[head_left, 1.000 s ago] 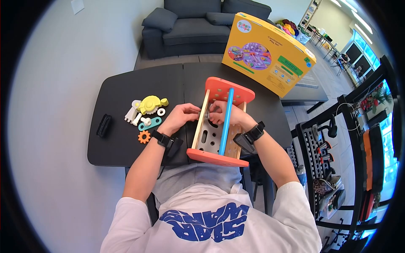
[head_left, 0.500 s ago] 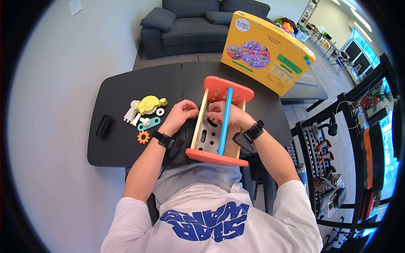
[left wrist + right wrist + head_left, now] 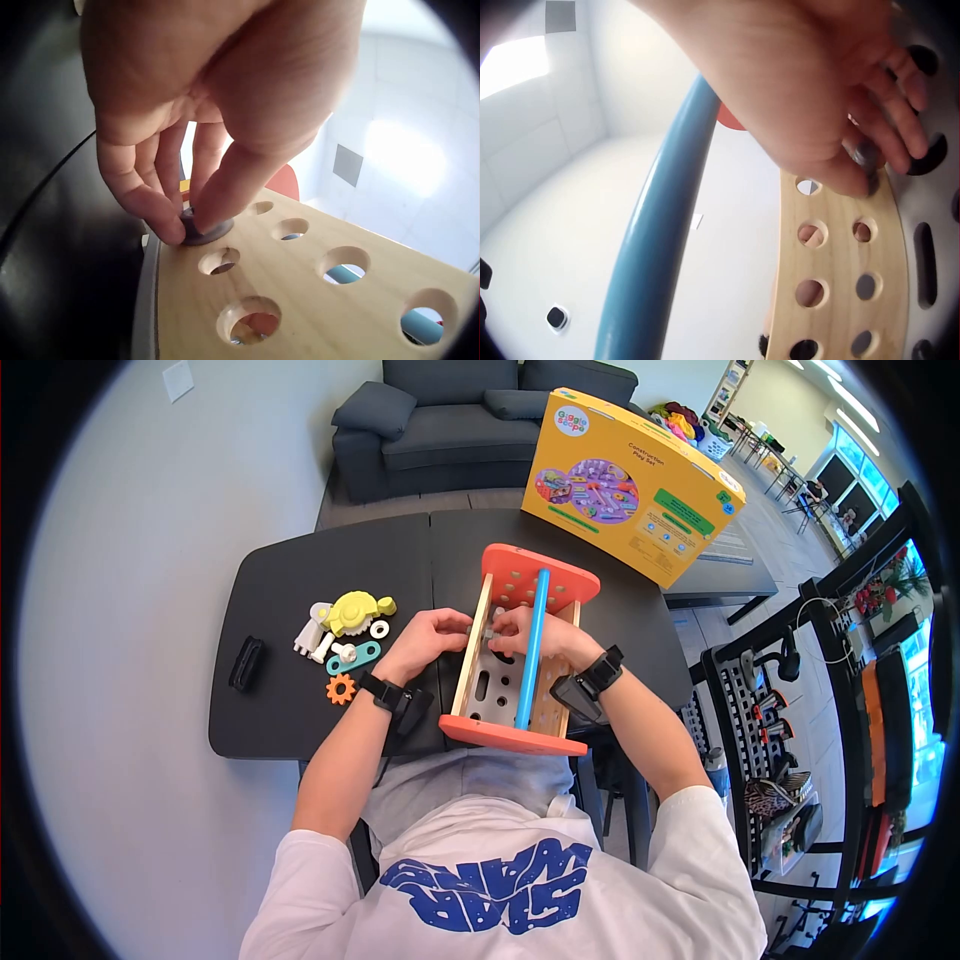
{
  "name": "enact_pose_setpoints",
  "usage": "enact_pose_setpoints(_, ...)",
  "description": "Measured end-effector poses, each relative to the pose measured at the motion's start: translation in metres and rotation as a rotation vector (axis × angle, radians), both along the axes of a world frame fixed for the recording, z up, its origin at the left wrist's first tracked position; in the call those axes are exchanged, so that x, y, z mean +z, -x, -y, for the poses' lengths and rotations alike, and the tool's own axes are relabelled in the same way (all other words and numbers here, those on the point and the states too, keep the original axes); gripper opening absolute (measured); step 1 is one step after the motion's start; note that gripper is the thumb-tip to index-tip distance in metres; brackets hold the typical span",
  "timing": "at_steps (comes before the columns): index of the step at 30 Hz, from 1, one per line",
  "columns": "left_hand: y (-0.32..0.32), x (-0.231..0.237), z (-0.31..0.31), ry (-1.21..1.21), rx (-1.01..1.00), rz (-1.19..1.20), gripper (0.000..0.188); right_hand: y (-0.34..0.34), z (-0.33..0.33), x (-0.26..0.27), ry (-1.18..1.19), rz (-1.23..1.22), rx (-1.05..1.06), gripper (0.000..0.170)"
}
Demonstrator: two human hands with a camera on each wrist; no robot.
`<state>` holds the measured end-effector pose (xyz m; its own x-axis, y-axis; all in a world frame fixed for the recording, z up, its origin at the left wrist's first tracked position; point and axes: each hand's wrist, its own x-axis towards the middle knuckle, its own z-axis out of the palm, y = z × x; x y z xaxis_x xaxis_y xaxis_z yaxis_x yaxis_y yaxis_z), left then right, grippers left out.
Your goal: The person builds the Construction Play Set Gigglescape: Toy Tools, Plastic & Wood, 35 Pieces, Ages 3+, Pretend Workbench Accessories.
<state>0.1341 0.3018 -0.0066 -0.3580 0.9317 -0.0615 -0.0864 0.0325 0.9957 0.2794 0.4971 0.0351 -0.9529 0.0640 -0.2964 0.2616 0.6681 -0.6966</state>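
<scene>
Left wrist view: my left hand pinches dark round piece between thumb and finger, set against outer face of wooden panel. Right wrist view: my right hand, reaching inside toy frame, grips small grey piece at panel's inner face. Can't tell whether pieces meet through hole. Best, I judge: line both up squarely, brace one, turn other gently; tilt could bind them. Blue bar limits my right-side room.
</scene>
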Motion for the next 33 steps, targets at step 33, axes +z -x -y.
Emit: enact_pose_setpoints(33, -0.001, -0.014, -0.005, 0.044, 0.061, -0.089, 0.023, 0.0, 0.013, 0.009, 0.079, 0.051, -0.077, 0.037)
